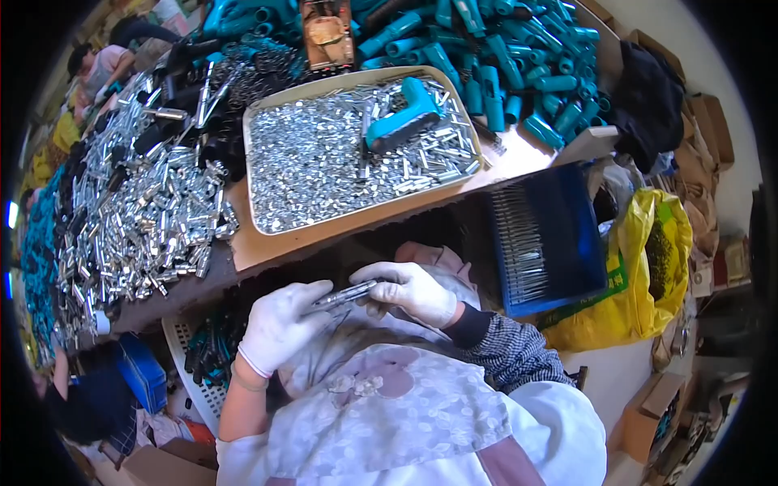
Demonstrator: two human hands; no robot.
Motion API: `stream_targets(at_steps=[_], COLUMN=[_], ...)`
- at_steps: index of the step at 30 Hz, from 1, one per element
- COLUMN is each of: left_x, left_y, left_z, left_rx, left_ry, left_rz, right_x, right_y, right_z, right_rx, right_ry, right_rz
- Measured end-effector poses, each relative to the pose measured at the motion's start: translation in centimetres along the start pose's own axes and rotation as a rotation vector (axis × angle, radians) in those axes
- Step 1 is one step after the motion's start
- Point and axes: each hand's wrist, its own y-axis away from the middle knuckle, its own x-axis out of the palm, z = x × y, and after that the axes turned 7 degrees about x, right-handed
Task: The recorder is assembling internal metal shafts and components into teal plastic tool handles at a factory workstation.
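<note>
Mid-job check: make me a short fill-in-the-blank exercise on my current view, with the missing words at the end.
1. The left hand and right hand wear gloves coloured ____.
2. Both hands hold slim parts made of ____.
3. In this view, the cream tray is to the ____ of the blue bin.
4. The large plastic bag beside the bin is coloured ____.

Missing words: white; metal; left; yellow.
</note>
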Motion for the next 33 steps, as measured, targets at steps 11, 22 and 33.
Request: stream_targets(at_steps=[11, 22, 33], left_x=[5.5, 7.5, 8.9], left_y=[-1.7, 0.7, -0.3], left_z=[-1.4, -1.3, -1.9], left_rx=[0.197, -0.302, -0.401], left_ry=[-0.178, 0.320, 0.272], left_rz=[0.061, -0.160, -0.254], right_x=[-1.8, -26.6, -41.5], right_y=[2.0, 7.7, -1.3], right_z=[-2.4, -3.9, -8.3], right_rx=[0.079, -0.130, -0.198], right_ry=[0.022, 1.048, 1.595], right_rz=[0.081, -1.203, -1.344])
